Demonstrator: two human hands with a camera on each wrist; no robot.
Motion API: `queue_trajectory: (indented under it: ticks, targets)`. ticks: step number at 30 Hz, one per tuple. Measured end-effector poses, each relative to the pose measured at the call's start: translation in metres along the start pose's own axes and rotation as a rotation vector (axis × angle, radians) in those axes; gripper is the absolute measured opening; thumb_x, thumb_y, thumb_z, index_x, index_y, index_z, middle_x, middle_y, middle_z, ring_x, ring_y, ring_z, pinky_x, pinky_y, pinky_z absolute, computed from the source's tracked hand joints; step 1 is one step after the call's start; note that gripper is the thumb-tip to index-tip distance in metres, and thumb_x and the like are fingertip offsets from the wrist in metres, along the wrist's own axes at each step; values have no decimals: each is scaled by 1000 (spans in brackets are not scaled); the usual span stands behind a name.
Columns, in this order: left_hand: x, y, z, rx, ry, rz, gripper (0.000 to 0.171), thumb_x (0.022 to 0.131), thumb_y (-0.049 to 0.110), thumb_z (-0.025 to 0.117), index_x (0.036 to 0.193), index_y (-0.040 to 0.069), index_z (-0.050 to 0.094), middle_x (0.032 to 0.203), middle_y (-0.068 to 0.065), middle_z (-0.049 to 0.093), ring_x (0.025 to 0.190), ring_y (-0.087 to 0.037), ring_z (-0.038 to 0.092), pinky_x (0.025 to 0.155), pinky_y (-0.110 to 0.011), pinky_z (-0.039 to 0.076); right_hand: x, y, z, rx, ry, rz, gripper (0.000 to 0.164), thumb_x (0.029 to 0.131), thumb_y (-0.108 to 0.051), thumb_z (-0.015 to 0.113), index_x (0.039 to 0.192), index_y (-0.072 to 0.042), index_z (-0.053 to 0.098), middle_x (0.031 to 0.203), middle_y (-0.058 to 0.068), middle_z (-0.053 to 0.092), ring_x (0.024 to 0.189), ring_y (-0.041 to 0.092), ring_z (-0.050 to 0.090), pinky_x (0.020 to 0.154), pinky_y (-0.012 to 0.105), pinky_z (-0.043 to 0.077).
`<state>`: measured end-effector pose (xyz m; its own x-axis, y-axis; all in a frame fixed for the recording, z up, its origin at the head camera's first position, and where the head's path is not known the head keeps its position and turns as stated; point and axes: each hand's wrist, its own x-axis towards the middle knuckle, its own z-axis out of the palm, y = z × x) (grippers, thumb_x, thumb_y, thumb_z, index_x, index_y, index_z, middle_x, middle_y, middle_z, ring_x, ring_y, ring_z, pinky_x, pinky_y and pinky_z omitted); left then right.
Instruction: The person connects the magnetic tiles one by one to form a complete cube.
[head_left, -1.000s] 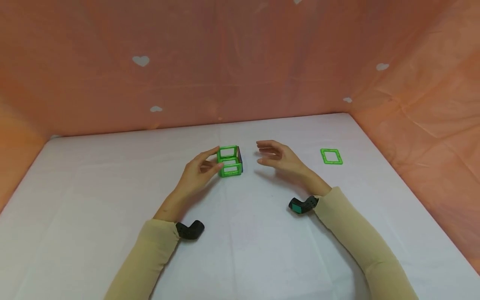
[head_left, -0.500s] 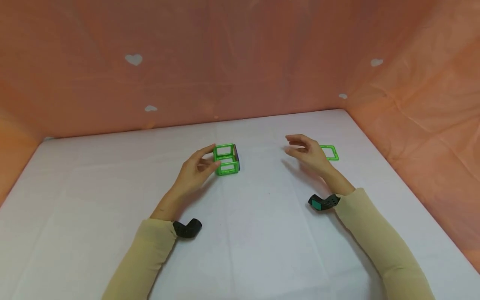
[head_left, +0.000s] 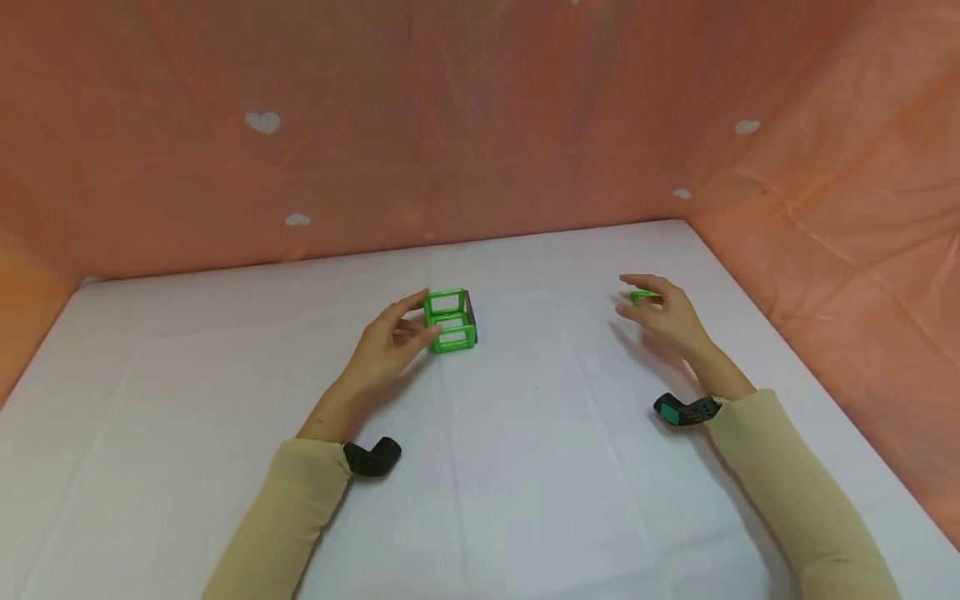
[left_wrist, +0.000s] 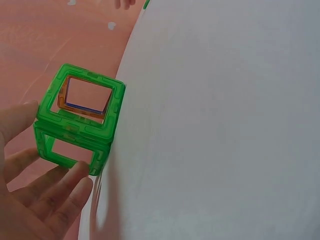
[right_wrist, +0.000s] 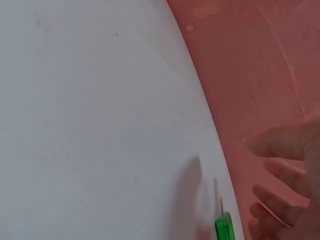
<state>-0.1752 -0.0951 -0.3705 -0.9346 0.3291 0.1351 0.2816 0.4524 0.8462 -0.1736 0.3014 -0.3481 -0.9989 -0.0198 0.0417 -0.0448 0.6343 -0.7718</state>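
My left hand (head_left: 386, 342) holds a small box of green magnetic tiles (head_left: 452, 337) between thumb and fingertips, near the middle of the table. In the left wrist view the box (left_wrist: 77, 122) shows clear green square frames, with an orange and a blue-purple frame on its far side. My right hand (head_left: 667, 317) hovers at the right over a loose green square magnetic tile (head_left: 643, 294), its thumb and fingers spread. Most of that tile is hidden by the hand. In the right wrist view the tile (right_wrist: 225, 227) lies below the fingers, apart from them.
A white cloth (head_left: 517, 467) covers the table. Orange curtains with pale hearts (head_left: 337, 150) rise behind the table's back edge and along the right side. A black wrist camera (head_left: 372, 457) sits on the left wrist, another black device (head_left: 686, 410) on the right.
My right hand has moved right, away from the box, and now stands over the loose green tile. The left hand keeps its hold on the box in about the same place.
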Motion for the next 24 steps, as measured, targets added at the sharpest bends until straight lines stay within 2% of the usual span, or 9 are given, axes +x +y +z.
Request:
queue_trajectory:
  ticks: [3, 10, 20, 24]
  targets:
    - [0, 0, -1, 5, -5, -11, 58, 95, 23, 61, 147, 11, 38, 139, -18, 49, 110, -35, 60, 93, -48, 49, 0, 4, -5, -36, -21, 30, 59, 88, -17, 68, 141, -4, 45, 149, 24, 34, 136, 43, 32, 109, 59, 27]
    - [-2, 1, -2, 10, -22, -34, 57, 96, 23, 59, 148, 12, 37, 142, -18, 48, 111, -36, 60, 92, -49, 49, 2, 12, -13, -128, -78, 94, 66, 88, -18, 67, 146, -3, 38, 154, 25, 25, 143, 43, 17, 114, 61, 16]
    - [-2, 0, -5, -13, -44, -33, 57, 97, 24, 58, 149, 14, 36, 141, -19, 49, 112, -38, 60, 93, -50, 49, 3, 17, -17, -192, -104, 147, 68, 89, -17, 66, 145, 2, 35, 151, 32, 24, 138, 48, 23, 111, 61, 22]
    - [-3, -2, -5, -24, -57, -30, 56, 97, 24, 57, 149, 16, 36, 141, -19, 48, 113, -38, 59, 94, -51, 48, 2, 18, -17, -213, -103, 141, 66, 88, -17, 67, 143, 6, 37, 147, 34, 28, 134, 48, 28, 109, 62, 24]
